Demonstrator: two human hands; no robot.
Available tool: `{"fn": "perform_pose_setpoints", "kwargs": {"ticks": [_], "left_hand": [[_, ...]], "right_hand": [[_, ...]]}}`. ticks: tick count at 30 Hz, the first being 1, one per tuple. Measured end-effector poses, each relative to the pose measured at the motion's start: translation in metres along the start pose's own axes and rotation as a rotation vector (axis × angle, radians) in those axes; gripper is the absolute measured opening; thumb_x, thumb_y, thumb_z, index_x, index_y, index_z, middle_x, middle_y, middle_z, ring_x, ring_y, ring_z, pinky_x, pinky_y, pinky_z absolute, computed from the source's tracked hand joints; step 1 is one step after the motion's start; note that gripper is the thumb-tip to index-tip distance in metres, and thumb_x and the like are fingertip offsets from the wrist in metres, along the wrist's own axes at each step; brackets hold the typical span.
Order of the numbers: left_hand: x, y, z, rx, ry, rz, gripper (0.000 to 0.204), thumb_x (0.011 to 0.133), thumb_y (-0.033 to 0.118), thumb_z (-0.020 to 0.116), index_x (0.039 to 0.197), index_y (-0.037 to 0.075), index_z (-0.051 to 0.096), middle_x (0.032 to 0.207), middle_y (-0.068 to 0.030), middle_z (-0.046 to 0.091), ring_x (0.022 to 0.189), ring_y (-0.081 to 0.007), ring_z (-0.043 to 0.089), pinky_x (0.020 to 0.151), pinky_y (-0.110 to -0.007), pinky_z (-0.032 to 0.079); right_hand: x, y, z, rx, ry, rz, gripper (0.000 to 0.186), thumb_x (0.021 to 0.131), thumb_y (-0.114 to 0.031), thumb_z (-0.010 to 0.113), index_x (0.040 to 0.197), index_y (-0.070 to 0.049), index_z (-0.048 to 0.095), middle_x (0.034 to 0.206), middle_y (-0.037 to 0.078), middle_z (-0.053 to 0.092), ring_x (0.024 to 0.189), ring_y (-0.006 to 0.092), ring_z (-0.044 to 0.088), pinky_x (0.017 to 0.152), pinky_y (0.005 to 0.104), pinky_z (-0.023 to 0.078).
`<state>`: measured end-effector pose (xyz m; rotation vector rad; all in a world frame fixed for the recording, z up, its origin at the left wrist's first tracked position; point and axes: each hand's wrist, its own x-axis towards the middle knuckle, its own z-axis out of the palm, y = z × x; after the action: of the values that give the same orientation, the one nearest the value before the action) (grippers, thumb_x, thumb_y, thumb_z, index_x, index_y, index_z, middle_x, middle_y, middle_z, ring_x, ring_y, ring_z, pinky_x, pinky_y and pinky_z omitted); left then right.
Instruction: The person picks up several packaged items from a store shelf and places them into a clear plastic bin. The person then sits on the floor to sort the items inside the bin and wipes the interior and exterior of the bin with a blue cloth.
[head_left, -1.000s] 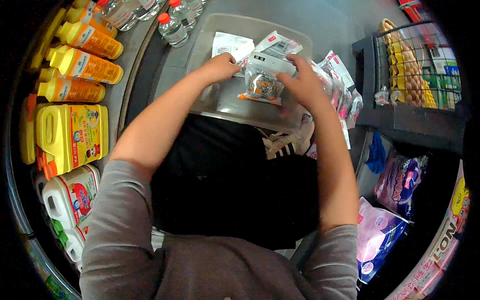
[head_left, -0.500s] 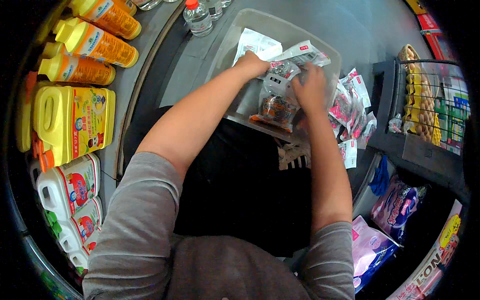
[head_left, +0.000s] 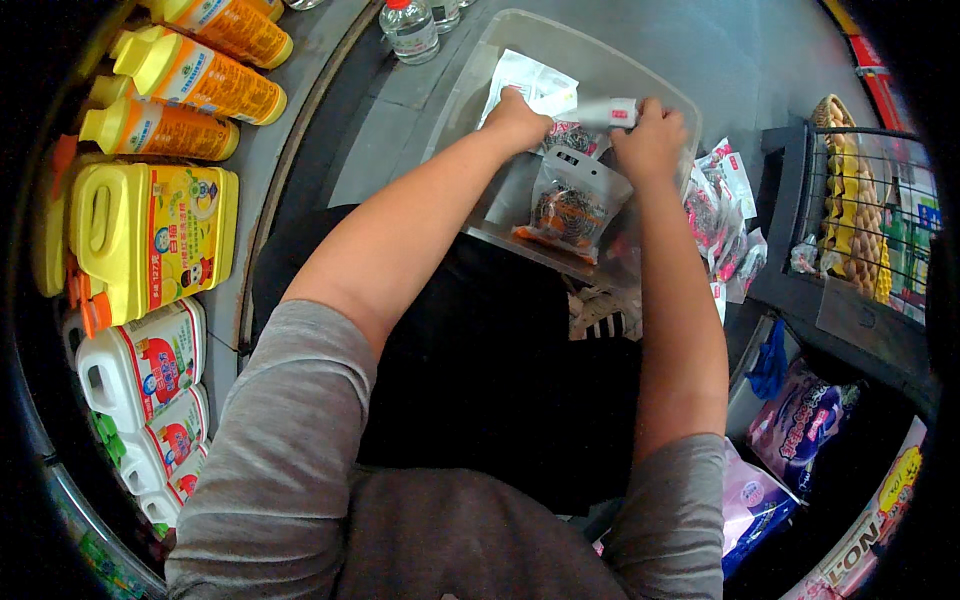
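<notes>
A translucent plastic bin (head_left: 450,135) stands on the floor before me with several small clear packets in it. My left hand (head_left: 517,124) is closed at the white packet (head_left: 530,82) near the bin's far left corner; its fingertips are partly hidden. My right hand (head_left: 650,140) pinches a white-topped packet (head_left: 608,112), smeared by motion, at the bin's far right side. Between and below my hands lies a clear packet with dark wire scrubbers and an orange bottom (head_left: 572,208). Another clear packet with a scrubber (head_left: 572,138) shows behind it, partly covered.
To the right of the bin is a pile of pink and clear packets (head_left: 715,215). Beyond it stands a wire rack with egg trays (head_left: 850,205). Yellow jugs (head_left: 150,240) and orange bottles (head_left: 200,75) line the left shelf. Water bottles (head_left: 410,35) stand at the far left of the bin.
My right hand has moved away from the scrubber packet to the far side and now grips the white-topped packet, which has shifted. My left hand stays at the white packet.
</notes>
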<state>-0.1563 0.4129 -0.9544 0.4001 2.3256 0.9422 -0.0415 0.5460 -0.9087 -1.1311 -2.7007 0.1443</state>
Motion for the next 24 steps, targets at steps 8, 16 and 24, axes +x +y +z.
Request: {"fn": "perform_pose_setpoints", "kwargs": {"ticks": [8,16,24], "left_hand": [[0.010,-0.002,0.004,-0.453,-0.392,-0.091,0.038,0.075,0.018,0.058,0.106,0.000,0.048,0.088,-0.0113,0.059,0.078,-0.0179,0.056,0.068,-0.032,0.045],[-0.029,0.043,-0.013,-0.777,-0.366,0.040,0.016,0.080,0.017,0.045,0.091,0.007,0.052,0.081,-0.0053,0.050,0.072,-0.0167,0.047,0.060,-0.035,0.039],[-0.068,0.088,-0.038,-0.812,-0.491,0.330,0.018,0.081,0.025,0.051,0.095,0.014,0.053,0.092,0.0007,0.052,0.087,-0.0124,0.048,0.076,-0.032,0.037]], "right_hand": [[-0.020,-0.009,0.002,0.173,-0.123,-0.093,0.031,0.072,-0.025,0.060,0.091,-0.001,0.056,0.097,0.019,0.056,0.088,0.0347,0.054,0.077,0.0409,0.044],[-0.028,-0.015,-0.004,0.765,-0.160,-0.083,0.068,0.060,-0.029,0.071,0.114,0.000,0.042,0.106,0.022,0.049,0.093,0.0308,0.053,0.077,0.0381,0.045],[-0.020,-0.023,-0.048,0.516,0.185,-0.288,0.078,0.053,-0.018,0.073,0.121,-0.005,0.037,0.111,0.019,0.048,0.103,0.0342,0.046,0.085,0.0413,0.039]]}}
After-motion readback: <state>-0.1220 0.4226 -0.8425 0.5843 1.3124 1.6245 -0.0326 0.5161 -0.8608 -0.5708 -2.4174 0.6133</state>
